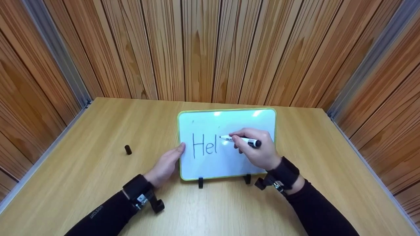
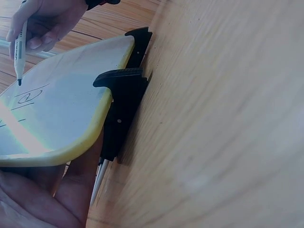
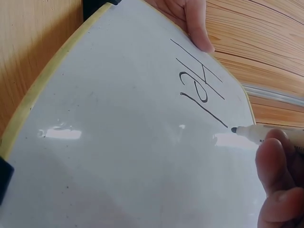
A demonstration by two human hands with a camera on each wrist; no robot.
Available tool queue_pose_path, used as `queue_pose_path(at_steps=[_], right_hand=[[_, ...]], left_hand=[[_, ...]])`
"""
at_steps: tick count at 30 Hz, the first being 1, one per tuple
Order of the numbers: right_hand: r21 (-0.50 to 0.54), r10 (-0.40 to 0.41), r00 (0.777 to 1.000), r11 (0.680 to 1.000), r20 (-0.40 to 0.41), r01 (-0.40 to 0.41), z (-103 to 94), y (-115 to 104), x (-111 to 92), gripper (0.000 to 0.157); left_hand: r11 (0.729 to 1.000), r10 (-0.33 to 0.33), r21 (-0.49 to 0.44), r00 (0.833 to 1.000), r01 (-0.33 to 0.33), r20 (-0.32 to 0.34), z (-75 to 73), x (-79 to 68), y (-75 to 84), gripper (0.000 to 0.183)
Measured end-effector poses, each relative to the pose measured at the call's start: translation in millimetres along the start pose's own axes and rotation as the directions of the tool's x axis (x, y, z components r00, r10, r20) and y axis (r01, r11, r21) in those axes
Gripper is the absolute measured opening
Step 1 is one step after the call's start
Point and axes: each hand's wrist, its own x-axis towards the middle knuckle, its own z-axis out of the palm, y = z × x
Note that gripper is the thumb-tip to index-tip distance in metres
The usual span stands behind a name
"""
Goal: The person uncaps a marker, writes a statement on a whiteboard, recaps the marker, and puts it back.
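A whiteboard [image 1: 226, 165] with a yellow-green rim leans on a black stand [image 1: 200, 183] on the table. Black letters reading "Hel" [image 1: 205, 145] are written on its left half. My left hand [image 1: 166, 164] grips the board's left edge, thumb at the front rim and fingers behind it. Between the thumb and fingers of my right hand [image 1: 259, 147] is a white marker [image 2: 20, 54] with a black end. Its uncapped tip points at the board just right of the "l", near that letter's top; whether it touches the surface I cannot tell.
A small black marker cap [image 1: 128, 149] lies on the wooden table [image 1: 147, 121], left of the board. Wood-plank walls [image 1: 197, 49] rise behind and at both sides. Each wrist wears a black strap [image 1: 139, 188] with a small camera.
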Motion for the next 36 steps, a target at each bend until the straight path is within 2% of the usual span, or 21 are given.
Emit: queue_pose_path(at_steps=[9,18,31,36], right_hand=[[-0.006,0.019,1.0,1.0,-0.015,-0.019,1.6,2.2,-0.3,0.016],[-0.027,0.001,1.0,1.0,-0.017,-0.001,3.1,5.6,-1.7,0.017],[-0.025,0.001,1.0,1.0,0.029,0.0,6.5,5.6,-3.3,0.016],[-0.009,0.026,0.999,1.0,0.047,-0.025,7.3,5.3,-4.9,0.015]], left_hand=[[1.0,-0.01,-0.005,1.0,0.01,-0.014,0.6,-1.5,0.5,0.067],[1.0,-0.015,-0.002,1.0,0.015,-0.016,0.7,-1.4,0.4,0.066],[0.999,-0.01,-0.032,1.0,0.01,-0.003,1.3,-0.7,-0.1,0.066],[0.999,-0.015,-0.039,1.0,0.016,0.0,1.0,-0.3,-0.9,0.066]])
